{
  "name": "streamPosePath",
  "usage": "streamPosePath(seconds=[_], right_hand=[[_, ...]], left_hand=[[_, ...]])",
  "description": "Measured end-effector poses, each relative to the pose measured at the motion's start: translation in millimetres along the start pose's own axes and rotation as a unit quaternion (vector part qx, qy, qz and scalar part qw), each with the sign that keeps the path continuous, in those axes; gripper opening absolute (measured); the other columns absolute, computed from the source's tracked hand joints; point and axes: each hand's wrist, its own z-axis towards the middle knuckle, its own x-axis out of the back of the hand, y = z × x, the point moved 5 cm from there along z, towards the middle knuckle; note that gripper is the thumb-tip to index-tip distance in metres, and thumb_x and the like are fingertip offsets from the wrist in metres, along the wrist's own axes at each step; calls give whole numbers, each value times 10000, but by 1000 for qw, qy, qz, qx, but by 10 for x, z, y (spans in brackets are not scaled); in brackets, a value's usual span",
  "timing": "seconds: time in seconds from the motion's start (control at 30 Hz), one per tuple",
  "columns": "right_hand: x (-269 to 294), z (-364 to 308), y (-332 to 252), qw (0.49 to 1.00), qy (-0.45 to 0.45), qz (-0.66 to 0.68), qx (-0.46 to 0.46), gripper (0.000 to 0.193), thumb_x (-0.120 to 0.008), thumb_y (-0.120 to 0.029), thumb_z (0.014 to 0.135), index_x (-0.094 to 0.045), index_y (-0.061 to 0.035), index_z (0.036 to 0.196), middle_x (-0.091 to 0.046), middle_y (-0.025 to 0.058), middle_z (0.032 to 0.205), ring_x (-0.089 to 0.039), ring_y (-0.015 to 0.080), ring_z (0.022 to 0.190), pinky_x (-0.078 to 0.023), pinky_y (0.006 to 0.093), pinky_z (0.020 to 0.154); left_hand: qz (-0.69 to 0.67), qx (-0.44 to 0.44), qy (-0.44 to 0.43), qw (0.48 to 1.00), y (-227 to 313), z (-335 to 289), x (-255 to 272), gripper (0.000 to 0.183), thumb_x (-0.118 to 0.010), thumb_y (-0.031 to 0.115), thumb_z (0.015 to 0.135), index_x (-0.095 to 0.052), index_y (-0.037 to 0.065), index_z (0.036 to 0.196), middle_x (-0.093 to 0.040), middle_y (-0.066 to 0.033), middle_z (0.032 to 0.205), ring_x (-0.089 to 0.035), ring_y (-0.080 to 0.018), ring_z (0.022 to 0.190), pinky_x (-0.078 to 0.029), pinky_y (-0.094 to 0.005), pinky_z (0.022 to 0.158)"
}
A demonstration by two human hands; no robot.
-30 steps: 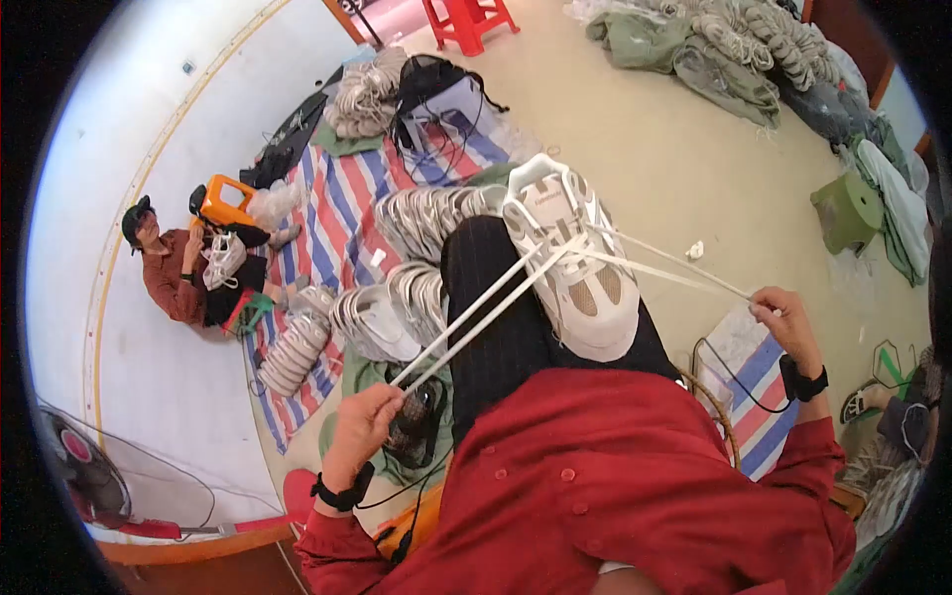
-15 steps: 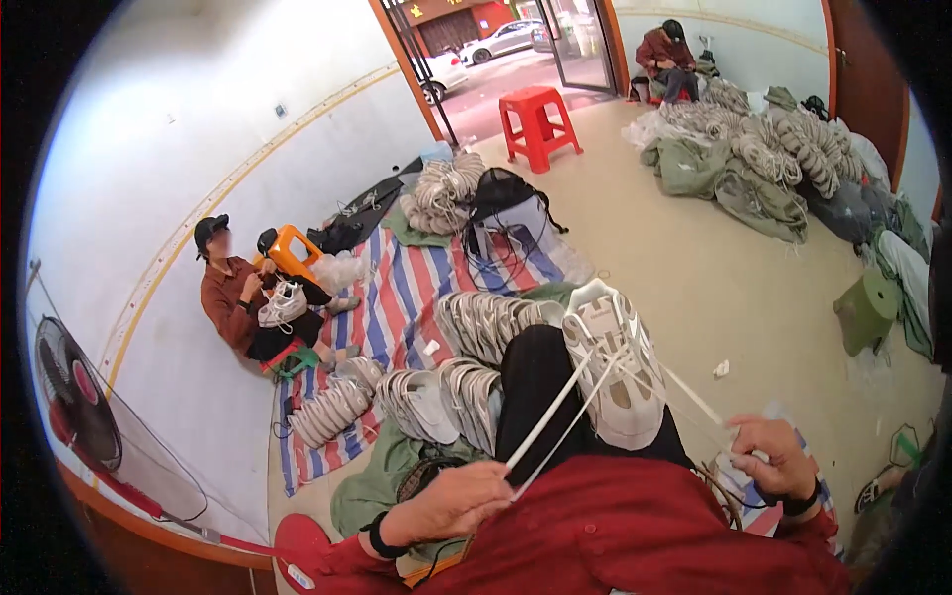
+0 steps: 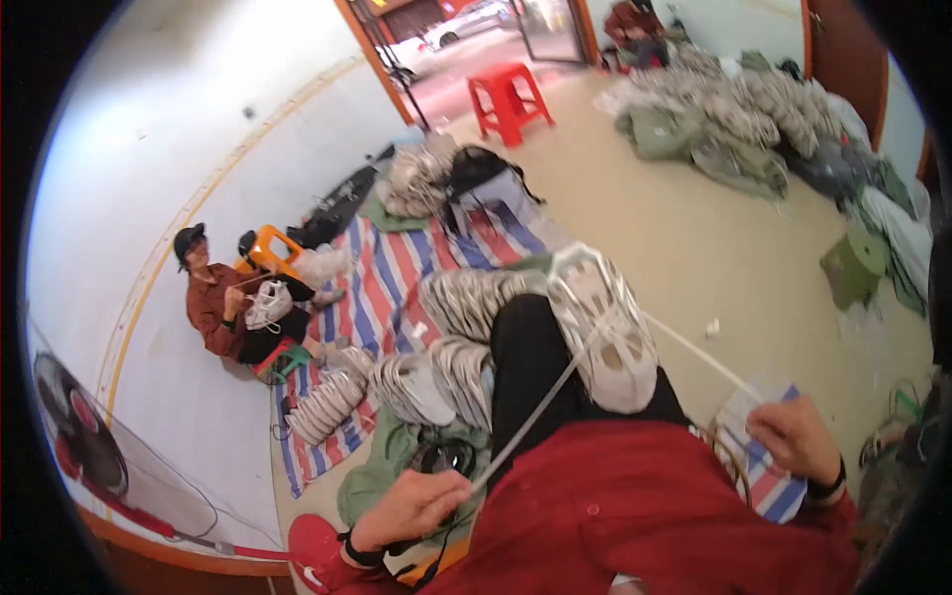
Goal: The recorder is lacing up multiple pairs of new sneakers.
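A pale beige shoe upper (image 3: 607, 342) rests on my thigh, toe toward me, partly blurred. White laces (image 3: 535, 415) run from its middle out to both sides, stretched straight. My left hand (image 3: 416, 506), low in front of me, has its fingers closed on one lace end. Out to the right, my right hand (image 3: 796, 436) pinches the other lace. Bunched rows of similar shoe uppers (image 3: 407, 385) stand by my left leg, with a green cloth (image 3: 382, 466) below them.
A red-blue-white striped sheet (image 3: 382, 283) covers the floor ahead. At left, a co-worker (image 3: 220, 309) handles another shoe upper (image 3: 267, 305), near a fan (image 3: 84, 426). A red stool (image 3: 509, 104) stands by the doorway. Bundles (image 3: 739, 104) lie far right, beside another person (image 3: 635, 30).
Both hands have moved outward, the left one farther left and the right one farther right, drawing the laces longer. The view has shifted, and the scene sits higher in it.
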Motion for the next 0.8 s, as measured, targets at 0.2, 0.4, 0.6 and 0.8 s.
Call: streamPosePath(seconds=[0.2,0.4,0.6,0.8], right_hand=[[68,39,-124,999,-40,-11,-13,70,-634,-92,829,-604,-30,844,-574,156,658,-590,357,615,-443,418,547],[126,-74,-188,997,-58,-9,-53,46,-623,-58,828,-603,-19,840,-553,152,626,-593,355,601,-444,393,536],[307,-375,-70,996,-27,-48,-77,46,-626,-84,833,-608,-42,828,-541,99,620,-546,281,538,-423,343,535],[521,308,748,964,225,56,-131,143,-605,-167,896,-593,-36,953,-521,11,661,-494,111,627,-390,266,575]], left_hand=[[51,109,45,992,-564,18,64,99,-573,115,907,-611,25,893,-576,-163,665,-595,-319,599,-452,-359,556],[83,73,56,992,-1113,353,12,97,-540,96,904,-594,15,896,-587,-144,647,-597,-296,599,-449,-352,560],[66,87,93,990,-1478,553,84,135,-567,119,887,-603,-6,852,-604,-120,642,-585,-235,587,-452,-322,584],[116,127,165,971,-1920,747,556,168,-544,149,904,-602,0,854,-602,-134,645,-578,-257,585,-446,-337,581]])
